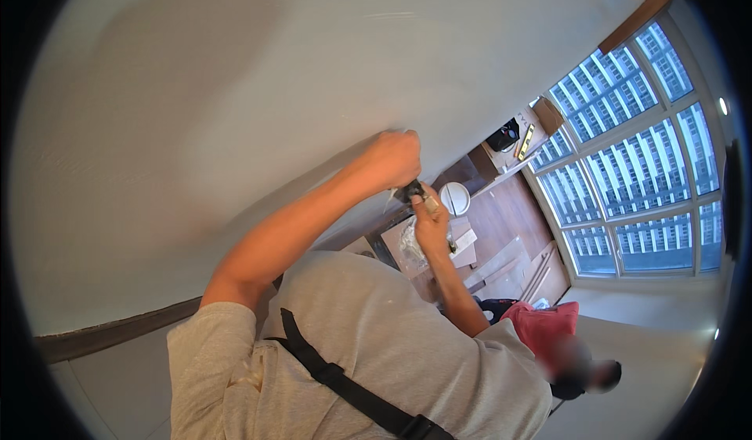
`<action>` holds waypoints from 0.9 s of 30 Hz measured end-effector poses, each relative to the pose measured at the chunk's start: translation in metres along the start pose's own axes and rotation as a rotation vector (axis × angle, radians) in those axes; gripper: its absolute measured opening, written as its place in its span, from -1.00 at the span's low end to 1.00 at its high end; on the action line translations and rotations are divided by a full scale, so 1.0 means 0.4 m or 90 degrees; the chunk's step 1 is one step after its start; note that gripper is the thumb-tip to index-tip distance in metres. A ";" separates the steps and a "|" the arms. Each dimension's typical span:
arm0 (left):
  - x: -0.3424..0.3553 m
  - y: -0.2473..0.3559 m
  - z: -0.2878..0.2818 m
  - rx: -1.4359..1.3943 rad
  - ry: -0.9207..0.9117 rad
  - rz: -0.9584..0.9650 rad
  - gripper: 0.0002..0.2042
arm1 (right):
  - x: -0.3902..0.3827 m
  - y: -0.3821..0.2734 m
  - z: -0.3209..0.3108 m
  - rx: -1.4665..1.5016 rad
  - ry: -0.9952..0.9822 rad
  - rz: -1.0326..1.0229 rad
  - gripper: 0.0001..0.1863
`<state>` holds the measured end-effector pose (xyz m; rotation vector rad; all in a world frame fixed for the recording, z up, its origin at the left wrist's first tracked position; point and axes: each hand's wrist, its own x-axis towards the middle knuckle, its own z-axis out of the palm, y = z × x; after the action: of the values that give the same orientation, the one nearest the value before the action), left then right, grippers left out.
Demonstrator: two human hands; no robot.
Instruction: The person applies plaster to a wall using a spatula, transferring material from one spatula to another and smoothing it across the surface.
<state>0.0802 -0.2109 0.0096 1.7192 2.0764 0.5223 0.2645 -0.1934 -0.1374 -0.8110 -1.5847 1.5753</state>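
Observation:
My left hand (395,160) is closed in a fist against or close to the pale grey wall (313,72); its fingers curl away from view, so what they hold is hidden. Just below it, my right hand (431,222) grips what looks like a putty knife (430,202), with a pale handle and a dark end. That dark end meets the underside of my left hand; whether both hands grip it does not show. A few scuff marks run across the wall above.
Below to the right, a white bucket (455,199) stands near crumpled clear plastic (410,240) and boards (501,271) on the wooden floor. A yellow level (526,142) and a black bag (504,135) lie farther off. A person in a red shirt (544,329) is at lower right, by large windows (638,162).

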 end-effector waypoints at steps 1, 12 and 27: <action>0.040 0.014 0.014 0.026 -0.052 0.008 -0.79 | -0.019 0.017 0.008 0.075 0.020 0.036 -0.64; 0.174 -0.056 0.157 0.010 0.038 0.085 -0.76 | -0.058 -0.015 -0.098 0.581 -0.188 0.292 -0.57; -0.306 -0.354 0.075 -0.044 0.384 0.383 -0.76 | 0.105 -0.759 0.282 -0.082 -0.249 -0.810 -0.64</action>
<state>-0.0020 -0.3554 -0.0816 2.3506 1.8012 1.4210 0.1670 -0.2301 0.1723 0.4921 -1.8577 0.6776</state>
